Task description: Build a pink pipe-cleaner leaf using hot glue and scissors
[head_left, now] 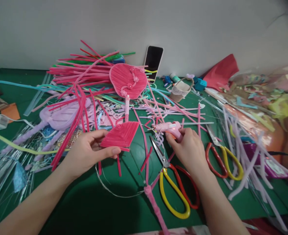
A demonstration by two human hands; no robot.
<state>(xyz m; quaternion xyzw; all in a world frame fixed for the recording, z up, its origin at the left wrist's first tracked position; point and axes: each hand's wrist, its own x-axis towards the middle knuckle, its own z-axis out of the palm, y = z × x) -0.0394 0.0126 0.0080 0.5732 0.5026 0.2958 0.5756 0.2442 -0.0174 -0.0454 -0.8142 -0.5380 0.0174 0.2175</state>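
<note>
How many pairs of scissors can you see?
2: red-and-yellow-handled metal scissors left of the right hand, a matching pair right of it. Others may hide under clutter.

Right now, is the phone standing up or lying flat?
Standing up. The phone leans on its end against the wall behind the pile of pink pipe cleaners, its dark screen facing out.

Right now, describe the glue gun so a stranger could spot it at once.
On the green table, look just right of centre, above the nearer yellow-and-red scissors. The glue gun is gripped by the right hand: the only pale pink plastic tool among thin fuzzy wires.
</note>
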